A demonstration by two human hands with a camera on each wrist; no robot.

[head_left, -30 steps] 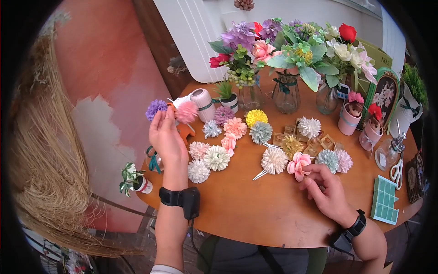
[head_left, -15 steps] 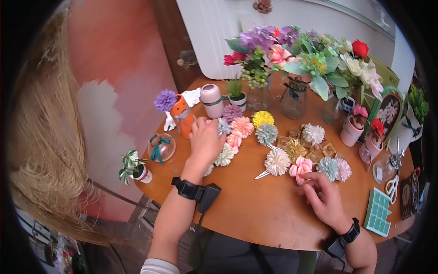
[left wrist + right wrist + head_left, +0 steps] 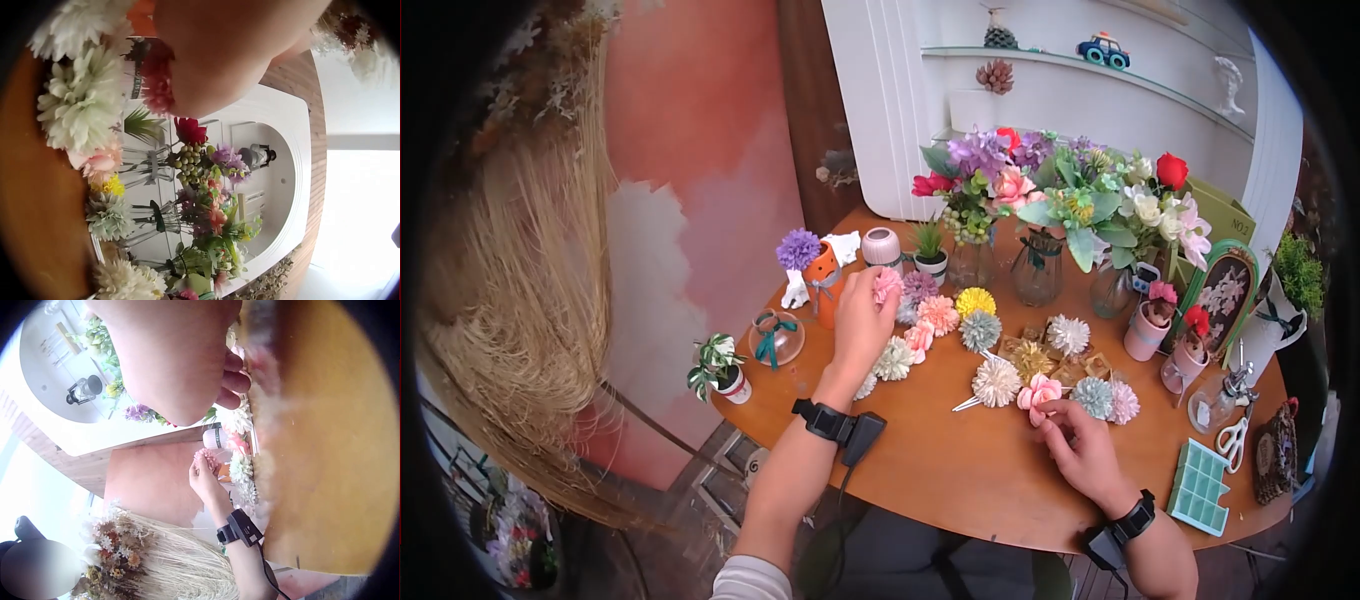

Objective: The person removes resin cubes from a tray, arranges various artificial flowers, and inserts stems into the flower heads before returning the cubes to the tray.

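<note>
At 10 o'clock on the bench [image 3: 960,480], taking its middle as the dial's centre and 12 as the side away from me, my left hand [image 3: 863,322] pinches a pink pompom flower [image 3: 888,284] between thumb and fingers, held up above the bench. Just beyond it are the pink vase [image 3: 881,247] and the orange pot [image 3: 826,270], with a purple pompom flower [image 3: 798,249] at the pot's rim.

Toward 4 o'clock my right hand [image 3: 1088,462] has its fingers curled, thumb and fingertips gripping the lower edge of a pink rose [image 3: 1040,391]. The cream pompom flower [image 3: 997,382] sits at 9 o'clock of that rose, the blue-grey pompom flower [image 3: 1092,397] at 3, and the gold pompom flower [image 3: 1031,360] behind it.

Near 12 o'clock stand 3 glass vases [image 3: 1040,280] of mixed flowers, and closer to me is a yellow pompom flower [image 3: 976,301]. The oval frame [image 3: 1225,295] stands at 2 o'clock, the white-handled scissors [image 3: 1232,445] lie at 3, and the mint-green tray [image 3: 1200,488] is out at 4. Over at 9 o'clock, a leafy plant [image 3: 718,352] grows from a small pot.
</note>
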